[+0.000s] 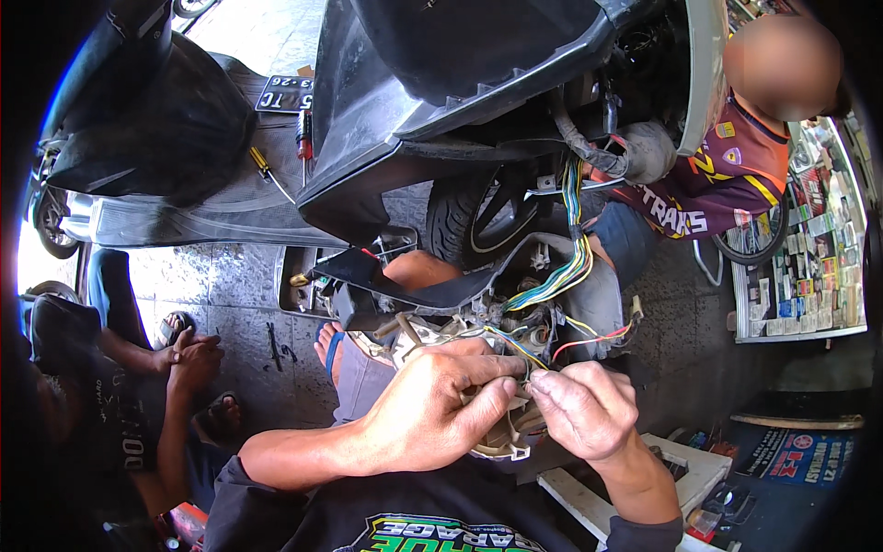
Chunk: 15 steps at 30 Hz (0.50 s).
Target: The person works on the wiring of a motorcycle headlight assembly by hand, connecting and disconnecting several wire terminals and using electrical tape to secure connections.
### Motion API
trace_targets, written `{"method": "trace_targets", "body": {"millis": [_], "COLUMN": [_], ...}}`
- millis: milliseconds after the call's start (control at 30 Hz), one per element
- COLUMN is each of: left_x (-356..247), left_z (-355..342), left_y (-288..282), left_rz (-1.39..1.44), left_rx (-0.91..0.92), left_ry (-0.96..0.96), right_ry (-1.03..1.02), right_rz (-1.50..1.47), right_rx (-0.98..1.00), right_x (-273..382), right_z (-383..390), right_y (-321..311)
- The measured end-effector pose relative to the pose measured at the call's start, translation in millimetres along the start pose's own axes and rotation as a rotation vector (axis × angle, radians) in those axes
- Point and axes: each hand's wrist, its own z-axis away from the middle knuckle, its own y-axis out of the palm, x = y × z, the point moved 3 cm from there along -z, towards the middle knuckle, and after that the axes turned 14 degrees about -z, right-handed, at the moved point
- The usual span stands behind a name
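Note:
My left hand (440,403) and my right hand (589,409) meet over my lap, each closed in a pinch on thin wires (521,350). The fingertips cover the exact spot where the wires come together. Beneath them sits an opened scooter part with a pale plastic housing (501,445), partly hidden by my hands. From it a thick bundle of blue, yellow, white and green wires (563,274) rises toward the scooter's front. Right of my fingers, a red and yellow wire branch (593,339) hangs loose with a small connector at its end.
The scooter's dark body panel (368,175) and front tyre (452,216) stand ahead. A red-handled screwdriver (304,138) lies on the footboard, with a tool tray (287,276) below. Another person (727,175) crouches at right; one sits at left. A white frame (575,497) is beside me.

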Motion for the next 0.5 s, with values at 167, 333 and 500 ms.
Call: {"method": "trace_targets", "body": {"millis": [167, 333, 500], "left_x": [-2.8, -1.5, -2.6], "left_z": [2.2, 6.0, 9.0], "left_y": [-0.4, 6.7, 7.9], "left_rz": [0.006, -0.029, -0.075], "left_rx": [0.036, -0.036, -0.096], "left_ry": [-0.021, 0.007, 0.031], "right_ry": [0.453, 0.959, 1.287], "right_rz": [-0.315, -0.796, -1.277], "right_rx": [-0.14, -0.312, -0.362], "right_x": [1.9, -0.1, -2.8], "right_z": [9.1, 17.2, 16.2], "right_y": [6.9, 16.6, 20.4]}}
